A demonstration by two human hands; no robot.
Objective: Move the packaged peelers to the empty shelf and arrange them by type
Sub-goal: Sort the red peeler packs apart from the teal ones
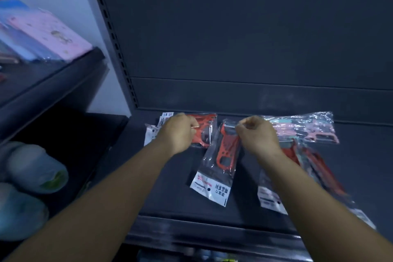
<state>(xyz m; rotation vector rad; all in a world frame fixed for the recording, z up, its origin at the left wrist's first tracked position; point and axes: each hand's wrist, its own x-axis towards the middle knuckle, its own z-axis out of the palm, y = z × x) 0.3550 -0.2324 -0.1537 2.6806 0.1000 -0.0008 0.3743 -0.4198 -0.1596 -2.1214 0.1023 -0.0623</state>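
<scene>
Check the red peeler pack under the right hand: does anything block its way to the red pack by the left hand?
Nothing visible does. The red peeler pack, pinched by the right hand, lies beside the far red pack under the left hand.

Red peelers [225, 151], dark shelf [170, 198]

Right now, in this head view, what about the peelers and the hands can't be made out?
- Left hand: covers part of the red peeler pack; grip unclear.
- Right hand: fingertips curl out of sight at the middle red pack.
- Right-side pile: motion-blurred, forearm across it; count unclear.
- Pink packs: glare hides type.
</scene>
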